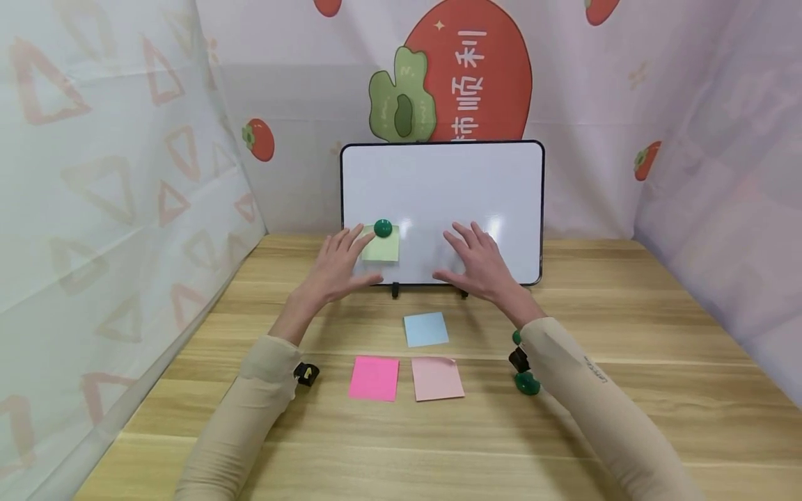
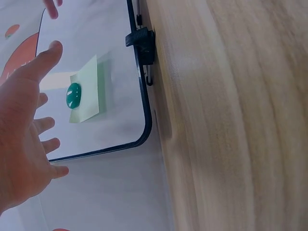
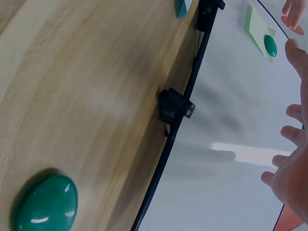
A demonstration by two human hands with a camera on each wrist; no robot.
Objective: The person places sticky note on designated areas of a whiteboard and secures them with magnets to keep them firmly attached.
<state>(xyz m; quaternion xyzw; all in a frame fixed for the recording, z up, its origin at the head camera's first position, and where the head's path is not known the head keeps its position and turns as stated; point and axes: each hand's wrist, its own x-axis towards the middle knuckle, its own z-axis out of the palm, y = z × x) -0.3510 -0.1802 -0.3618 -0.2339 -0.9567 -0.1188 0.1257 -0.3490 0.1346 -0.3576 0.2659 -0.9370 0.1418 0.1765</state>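
A whiteboard [image 1: 432,188] with a black frame stands at the back of the table. On its lower left a pale green sticky note [image 1: 383,249] hangs under a round green magnet [image 1: 383,228]. My left hand [image 1: 338,268] is spread in front of the note, its fingers straight and holding nothing. Farther right, my right hand [image 1: 479,261] is spread before the board's lower right part, also with nothing in it. In the left wrist view the note's free edge [image 2: 94,91] stands out from the board, and the left fingers are apart from the magnet.
Blue [image 1: 426,329], bright pink [image 1: 374,378] and light pink [image 1: 438,379] sticky notes lie on the wooden table [image 1: 413,452]. Green magnets [image 1: 528,383] lie by the right sleeve. Black clips [image 3: 175,106] support the board's lower edge. Printed cloth [image 1: 125,174] hangs around the table.
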